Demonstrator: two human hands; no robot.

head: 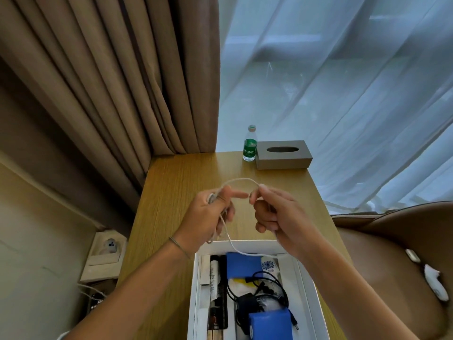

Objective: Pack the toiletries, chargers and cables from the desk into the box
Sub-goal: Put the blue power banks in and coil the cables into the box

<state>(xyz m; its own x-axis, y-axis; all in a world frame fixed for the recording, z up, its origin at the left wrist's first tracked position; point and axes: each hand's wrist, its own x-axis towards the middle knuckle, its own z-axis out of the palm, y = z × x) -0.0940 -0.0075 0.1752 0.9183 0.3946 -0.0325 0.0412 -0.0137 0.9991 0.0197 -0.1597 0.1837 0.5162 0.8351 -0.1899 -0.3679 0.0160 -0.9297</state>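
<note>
One white cable (241, 179) is held above the tabletop (176, 192) between both hands, arching from the left hand (210, 217) across to the right hand (274, 212). Left grip is clenched on a bunch of the cable's coils, index finger extended; several turns show at the knuckles, but their count cannot be made out behind the fingers. Right grip is pinched on the cable at thumb and forefinger, the remaining fingers curled. From the left hand a loose length drops down and trails over the far rim of the white box (245, 245), running toward the right wrist, where its end is hidden. The box sits on the near part of the tabletop, directly below the hands, and is cut off by the lower frame edge. Inside it lie a blue pouch (241, 265), a second blue item (269, 325), a tangle of black cable with a black charger (247, 303), and dark tube-like items along the left side, labels illegible. At the tabletop's far end stand a green-labelled bottle (250, 146) and, touching it, a grey tissue box (283, 154). Wall socket (109, 246) at left, brown chair (392, 253) at right, partly cut off.
</note>
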